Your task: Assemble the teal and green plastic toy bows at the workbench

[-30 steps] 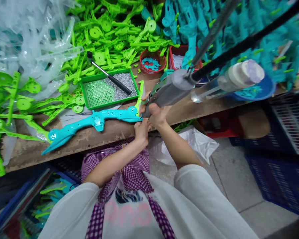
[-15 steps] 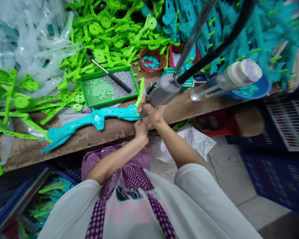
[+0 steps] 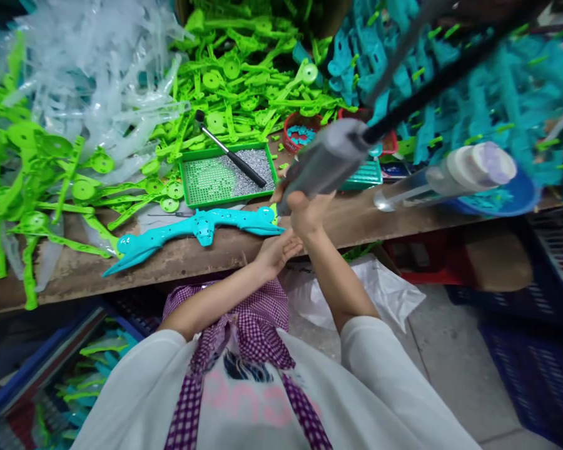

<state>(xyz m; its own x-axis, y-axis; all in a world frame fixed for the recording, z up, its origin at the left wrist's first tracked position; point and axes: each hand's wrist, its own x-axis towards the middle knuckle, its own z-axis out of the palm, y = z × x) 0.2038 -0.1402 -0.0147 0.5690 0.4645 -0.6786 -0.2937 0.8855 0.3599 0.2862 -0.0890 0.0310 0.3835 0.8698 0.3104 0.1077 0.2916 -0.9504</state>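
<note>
A grey electric screwdriver (image 3: 328,153) hangs tilted from a black cable, and my right hand (image 3: 306,215) is wrapped round its lower part. The driver's tip is hidden behind the hand. A long turquoise plastic piece (image 3: 204,226) with small holes lies along the bench edge. Its right end, with a bit of lime green, is by the driver. My left hand (image 3: 279,250) is just below that end, fingers loosely stretched to the right, with nothing visible in them. A green tray (image 3: 184,181) of small metal screws stands behind, a black-handled hammer (image 3: 246,169) lying across it.
Lime green plastic parts (image 3: 244,81) are heaped at the back, beside translucent parts (image 3: 103,75) in plastic. Turquoise pieces (image 3: 450,106) pile up at right. A clear tube with a white cap (image 3: 478,165), a red basket (image 3: 291,145) and a blue basin (image 3: 520,197) stand on the bench.
My left hand has loosened from a closed grip at the turquoise piece's right end and slid slightly down. The screwdriver still sits in my right hand. The view has shifted left.
</note>
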